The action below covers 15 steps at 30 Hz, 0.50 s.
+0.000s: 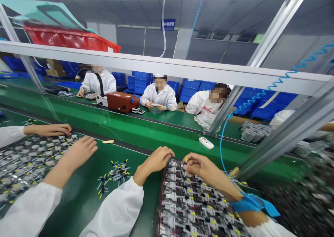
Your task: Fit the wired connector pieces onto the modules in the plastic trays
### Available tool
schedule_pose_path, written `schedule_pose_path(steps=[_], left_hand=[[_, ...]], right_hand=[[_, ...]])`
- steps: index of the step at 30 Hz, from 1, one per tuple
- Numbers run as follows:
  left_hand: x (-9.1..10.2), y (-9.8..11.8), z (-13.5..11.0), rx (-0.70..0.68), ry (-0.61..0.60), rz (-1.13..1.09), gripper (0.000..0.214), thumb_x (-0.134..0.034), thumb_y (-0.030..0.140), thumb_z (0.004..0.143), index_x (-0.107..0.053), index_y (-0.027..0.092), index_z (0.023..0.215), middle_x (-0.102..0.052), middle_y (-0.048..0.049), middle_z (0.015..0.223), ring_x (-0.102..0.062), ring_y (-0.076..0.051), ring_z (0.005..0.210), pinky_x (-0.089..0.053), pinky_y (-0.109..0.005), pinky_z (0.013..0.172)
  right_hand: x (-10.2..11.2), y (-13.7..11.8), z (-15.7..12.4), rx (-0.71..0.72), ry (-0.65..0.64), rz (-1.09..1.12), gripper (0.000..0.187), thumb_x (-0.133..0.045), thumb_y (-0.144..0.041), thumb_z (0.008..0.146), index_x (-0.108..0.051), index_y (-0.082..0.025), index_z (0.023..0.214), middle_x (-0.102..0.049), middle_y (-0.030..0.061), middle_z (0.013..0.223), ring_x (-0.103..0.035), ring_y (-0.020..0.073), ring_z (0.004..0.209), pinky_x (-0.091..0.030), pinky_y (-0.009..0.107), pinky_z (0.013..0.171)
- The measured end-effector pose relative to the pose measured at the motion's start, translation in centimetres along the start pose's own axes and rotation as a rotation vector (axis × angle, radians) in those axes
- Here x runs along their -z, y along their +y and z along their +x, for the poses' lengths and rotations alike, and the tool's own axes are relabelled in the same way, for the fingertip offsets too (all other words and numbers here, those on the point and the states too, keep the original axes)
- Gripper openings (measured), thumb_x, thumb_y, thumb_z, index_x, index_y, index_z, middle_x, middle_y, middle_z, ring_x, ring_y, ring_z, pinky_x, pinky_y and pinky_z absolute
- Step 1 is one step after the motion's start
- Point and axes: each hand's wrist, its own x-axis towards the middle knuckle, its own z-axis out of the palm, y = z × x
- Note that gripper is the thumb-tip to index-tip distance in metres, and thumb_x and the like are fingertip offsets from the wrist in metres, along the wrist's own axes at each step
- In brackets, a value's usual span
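A tray-like array of small grey-and-black parts (180, 202) with yellow bits and thin red wires lies in front of me. My left hand (156, 159) rests at its far left corner, fingers curled together; what they grip, if anything, is hidden. Just right of it, my right hand (202, 166) pinches a small yellow-tipped part (187, 160) above the far row. A blue wrist strap (247, 204) with a coiled cord is around my right wrist. Left of my left hand, a loose heap of yellow-tipped black-and-grey parts (117, 173) sits on the green table (88, 191).
At left, a co-worker's hands (79, 153) work over a similar array (31, 157). A white handheld device (206, 143) lies beyond my array. A metal post (284, 129) rises at right, near dark wired parts (300, 191). Several people sit across the line.
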Motion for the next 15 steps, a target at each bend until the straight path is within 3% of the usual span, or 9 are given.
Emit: schedule_pose_path(steps=[4,6,10,15], left_hand=[[-2.3,-1.5,0.6,-0.061,-0.183,0.11,0.037,-0.043,0.002,0.087,-0.07,0.023,0.102,-0.062,-0.0048,0.107,-0.055,-0.021,0.106,-0.041,-0.034,0.099],[-2.7,-1.6,0.8,-0.085,-0.22,0.155,0.04,-0.043,0.001,0.086,-0.07,0.024,0.104,-0.059,-0.0051,0.11,-0.053,-0.021,0.107,-0.042,-0.035,0.099],[-3.2,-1.9,0.8,-0.088,-0.213,0.281,0.04,-0.043,0.003,0.087,-0.065,0.025,0.113,-0.054,-0.0068,0.113,-0.052,-0.023,0.106,-0.044,-0.036,0.096],[-3.6,-2.5,0.6,-0.123,-0.192,0.357,0.042,-0.041,0.003,0.088,-0.062,0.026,0.115,-0.05,-0.0076,0.112,-0.052,-0.024,0.103,-0.043,-0.039,0.098]], right_hand=[[0.5,2.5,0.8,-0.01,0.069,-0.042,0.032,-0.068,-0.045,0.067,-0.048,-0.022,0.078,-0.058,-0.0025,0.069,-0.061,0.0163,0.063,-0.048,0.028,0.062],[0.6,3.6,1.3,-0.013,0.12,-0.092,0.029,-0.066,-0.043,0.066,-0.053,-0.022,0.081,-0.058,-0.0021,0.072,-0.06,0.0157,0.061,-0.047,0.027,0.059],[0.8,4.8,2.2,-0.011,0.191,-0.223,0.034,-0.061,-0.041,0.07,-0.068,-0.019,0.094,-0.063,0.0005,0.073,-0.055,0.0155,0.059,-0.042,0.027,0.056],[0.5,5.2,3.1,-0.011,0.246,-0.317,0.031,-0.056,-0.038,0.077,-0.073,-0.018,0.092,-0.066,0.0013,0.066,-0.054,0.016,0.057,-0.038,0.026,0.054]])
